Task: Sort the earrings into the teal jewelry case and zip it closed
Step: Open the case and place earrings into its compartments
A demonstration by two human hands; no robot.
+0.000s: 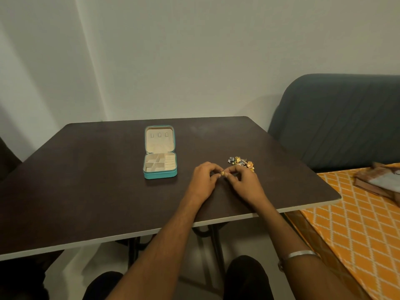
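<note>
Both hands meet over the table (86,169), left hand (203,180) and right hand (244,182) pinching one gold earring (222,173) between fingertips. The open case (160,167) lies to their left, nearer the left hand; the pile (241,162) sits just beyond the right.

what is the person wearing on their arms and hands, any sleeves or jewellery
Both forearms are bare, with no sleeves in view. The right forearm carries a plain silver-coloured metal bangle, a smooth thin band with no visible markings. The left hand and right hand wear no gloves, and no rings can be made out on the fingers at this size. No watch is visible.
</note>
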